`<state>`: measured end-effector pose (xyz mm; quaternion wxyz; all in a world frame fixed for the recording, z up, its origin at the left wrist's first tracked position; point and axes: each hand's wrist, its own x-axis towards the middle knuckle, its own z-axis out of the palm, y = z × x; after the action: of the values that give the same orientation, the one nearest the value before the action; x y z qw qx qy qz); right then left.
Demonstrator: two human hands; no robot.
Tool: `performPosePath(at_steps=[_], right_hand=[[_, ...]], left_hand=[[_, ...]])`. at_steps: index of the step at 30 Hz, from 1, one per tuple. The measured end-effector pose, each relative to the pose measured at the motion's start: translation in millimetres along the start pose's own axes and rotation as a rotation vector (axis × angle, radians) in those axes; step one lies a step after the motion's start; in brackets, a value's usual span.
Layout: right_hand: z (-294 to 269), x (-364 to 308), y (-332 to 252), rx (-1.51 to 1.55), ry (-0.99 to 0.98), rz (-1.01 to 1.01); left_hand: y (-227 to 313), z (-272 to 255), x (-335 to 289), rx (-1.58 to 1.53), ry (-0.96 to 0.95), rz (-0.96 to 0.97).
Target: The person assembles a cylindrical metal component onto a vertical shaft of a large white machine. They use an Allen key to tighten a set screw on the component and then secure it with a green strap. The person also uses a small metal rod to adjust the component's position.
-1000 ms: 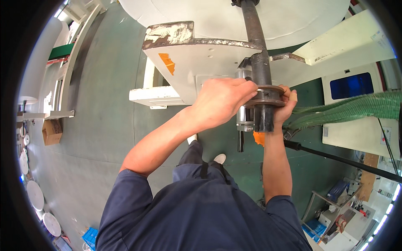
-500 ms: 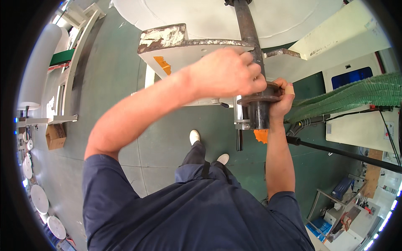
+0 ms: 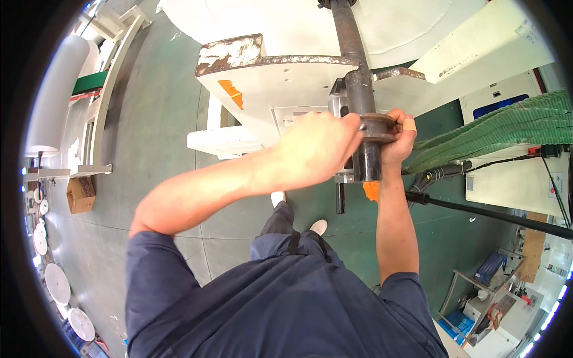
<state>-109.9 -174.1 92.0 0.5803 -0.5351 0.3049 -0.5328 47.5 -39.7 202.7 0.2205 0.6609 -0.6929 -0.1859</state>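
Fingers of my left hand point(image 3: 316, 146) curled in at the left edge of a dark flanged collar point(image 3: 377, 129); can't tell what they grip, contact hidden by the knuckles. Fingers of my right hand point(image 3: 398, 142) bent narrow, holding the collar's right edge. Collar sits around a dark shaft point(image 3: 368, 160), between both sets of fingers; shaft end sticks out just below them. Metal cylinder point(image 3: 344, 178) beside the shaft, partly behind my left fingers, black handle point(image 3: 340, 200) hanging under it. Orange piece point(image 3: 371, 191) below, next to my right wrist. Green webbing point(image 3: 495, 134) runs off right of my right fingers, black bar point(image 3: 495, 216) lower on that side. Cream frame point(image 3: 304, 89) above my left fingers, paint chipped. Past it, big white roll point(image 3: 280, 30). Far left of my fingers, cardboard box point(image 3: 80, 196) on green floor point(image 3: 170, 143).
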Motion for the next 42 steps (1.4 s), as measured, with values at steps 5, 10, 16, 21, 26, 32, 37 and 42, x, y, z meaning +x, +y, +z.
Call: performPosePath(at_steps=[5, 10, 16, 21, 26, 32, 37, 42], right_hand=[[-7, 3, 8, 0.151, -0.002, 0.069], [10, -3, -41, -0.219, -0.046, -0.321], [-11, 10, -7, -0.113, -0.018, -0.084], [-34, -9, 52, 0.431, 0.066, 0.284], [8, 0, -35, 0.009, -0.019, 0.03], [12, 3, -38, -0.287, -0.076, -0.112], [12, 5, -37, -0.335, -0.111, -0.177], [15, 4, -43, -0.379, -0.116, -0.173]], left_hand=[[32, -1, -11, -0.513, 0.381, -0.019], [-13, 7, -39, -0.531, 0.519, -0.091], [-41, 41, -52, -0.424, 0.425, -0.08], [-39, 36, -38, -0.26, 0.382, 0.024], [-42, 20, -22, -0.081, 0.34, 0.19], [-39, -4, 0, 0.179, 0.268, 0.375], [-34, -20, 25, 0.616, 0.248, 0.574], [-39, -40, 60, 0.812, 0.289, 0.965]])
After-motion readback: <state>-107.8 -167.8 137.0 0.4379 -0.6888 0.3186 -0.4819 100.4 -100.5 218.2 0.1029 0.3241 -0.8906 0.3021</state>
